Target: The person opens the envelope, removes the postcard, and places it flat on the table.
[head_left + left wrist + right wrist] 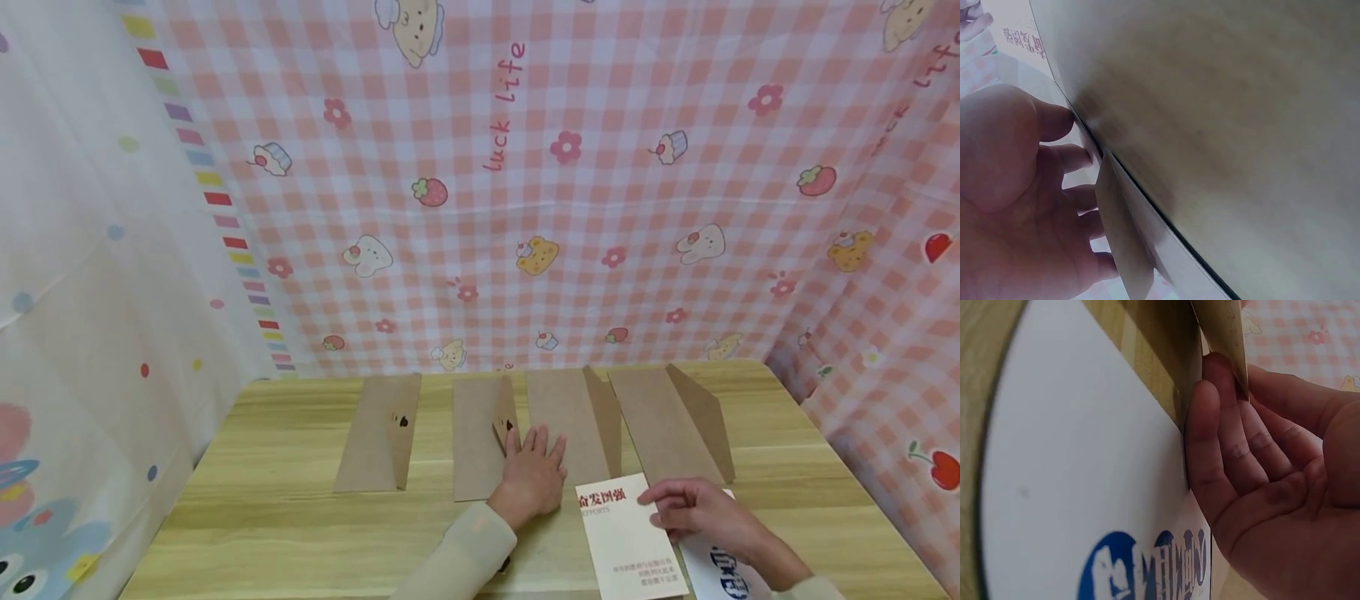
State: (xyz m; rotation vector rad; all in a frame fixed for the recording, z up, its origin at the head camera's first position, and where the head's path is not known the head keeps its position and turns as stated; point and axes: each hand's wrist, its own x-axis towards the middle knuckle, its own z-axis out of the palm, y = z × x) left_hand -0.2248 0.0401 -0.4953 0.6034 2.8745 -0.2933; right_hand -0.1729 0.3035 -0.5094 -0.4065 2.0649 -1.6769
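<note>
My left hand [529, 482] lies with spread, fairly straight fingers over the edges of the second brown envelope [476, 442] and the third brown envelope [557, 408]. Beside its fingers, a flap [1124, 231] stands partly raised. My right hand [701, 512] pinches a cream card [628, 542] with red Chinese characters between thumb and fingers. In the right wrist view, the card's edge [1225, 337] shows between thumb and fingers. Beneath the right hand is a white card [1079, 450] with blue printing, partly covered in the head view.
The leftmost envelope [367, 442] and the rightmost envelope [652, 425] complete a row along the back of the wooden table [247, 500], flaps on their right sides. Behind hangs a pink checked cloth [480, 208]. A white dotted cloth [90, 208] hangs at left.
</note>
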